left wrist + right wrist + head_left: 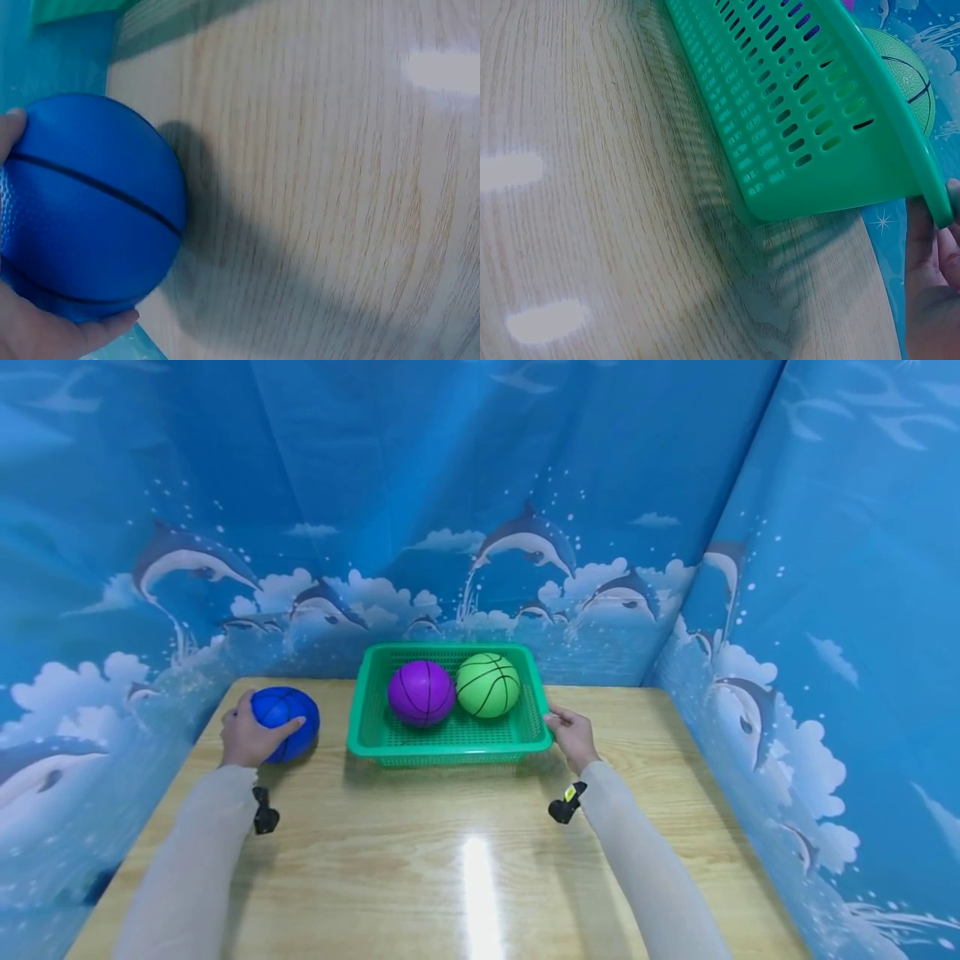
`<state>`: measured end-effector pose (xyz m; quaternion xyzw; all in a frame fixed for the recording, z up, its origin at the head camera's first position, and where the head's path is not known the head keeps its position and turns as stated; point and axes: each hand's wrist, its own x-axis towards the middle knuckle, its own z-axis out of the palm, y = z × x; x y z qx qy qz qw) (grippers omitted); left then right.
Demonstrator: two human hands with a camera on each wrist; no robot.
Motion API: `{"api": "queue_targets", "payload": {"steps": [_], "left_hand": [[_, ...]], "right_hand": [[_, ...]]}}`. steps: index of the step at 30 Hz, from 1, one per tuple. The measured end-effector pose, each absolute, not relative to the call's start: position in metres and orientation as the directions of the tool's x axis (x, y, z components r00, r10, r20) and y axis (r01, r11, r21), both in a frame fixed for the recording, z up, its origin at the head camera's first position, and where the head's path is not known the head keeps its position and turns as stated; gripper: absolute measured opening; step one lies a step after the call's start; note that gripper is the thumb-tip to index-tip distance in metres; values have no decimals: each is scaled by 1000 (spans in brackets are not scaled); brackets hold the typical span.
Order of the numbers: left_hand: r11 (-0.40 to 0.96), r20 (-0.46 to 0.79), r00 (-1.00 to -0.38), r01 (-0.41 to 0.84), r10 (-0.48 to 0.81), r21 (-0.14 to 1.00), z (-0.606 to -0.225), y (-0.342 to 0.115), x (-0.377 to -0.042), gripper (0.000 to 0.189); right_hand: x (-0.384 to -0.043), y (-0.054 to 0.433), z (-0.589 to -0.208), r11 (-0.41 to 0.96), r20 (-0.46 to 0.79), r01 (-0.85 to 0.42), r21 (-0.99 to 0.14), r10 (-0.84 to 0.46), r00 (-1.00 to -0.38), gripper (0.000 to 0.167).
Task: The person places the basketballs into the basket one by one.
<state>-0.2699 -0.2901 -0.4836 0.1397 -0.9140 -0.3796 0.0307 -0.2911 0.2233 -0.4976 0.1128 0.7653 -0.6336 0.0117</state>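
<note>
On the left of the table, my left hand [250,735] grips a blue toy basketball [288,703] with black lines, fingers over its far left side and thumb across the near side. In the left wrist view the blue ball [90,202] casts a shadow on the wood. My right hand [573,738] pinches the right rim of a green plastic basket [450,749], as the right wrist view also shows at the basket's corner [922,172]. Inside the basket lie a purple ball [422,693] and a light green ball [487,685], side by side.
The light wood table [405,843] extends in front of the basket, with a bright glare streak. Blue dolphin-print cloth [420,485] hangs behind the table and along its sides. A small black device [567,802] is strapped at each wrist.
</note>
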Motion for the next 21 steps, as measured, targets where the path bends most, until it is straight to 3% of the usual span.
{"api": "queue_targets", "payload": {"steps": [6, 14, 21], "left_hand": [[623, 71, -940, -163, -333, 765, -460, -286, -273, 105], [559, 145, -968, 6, -206, 829, -395, -244, -273, 107], [506, 186, -975, 101, -119, 857, -377, -191, -274, 106]], "right_hand": [[-291, 225, -497, 175, -173, 201, -964, 163, -971, 43], [-294, 226, -498, 164, -163, 190, -968, 164, -973, 42], [-294, 225, -500, 165, -159, 186, -969, 161, -974, 43]]}}
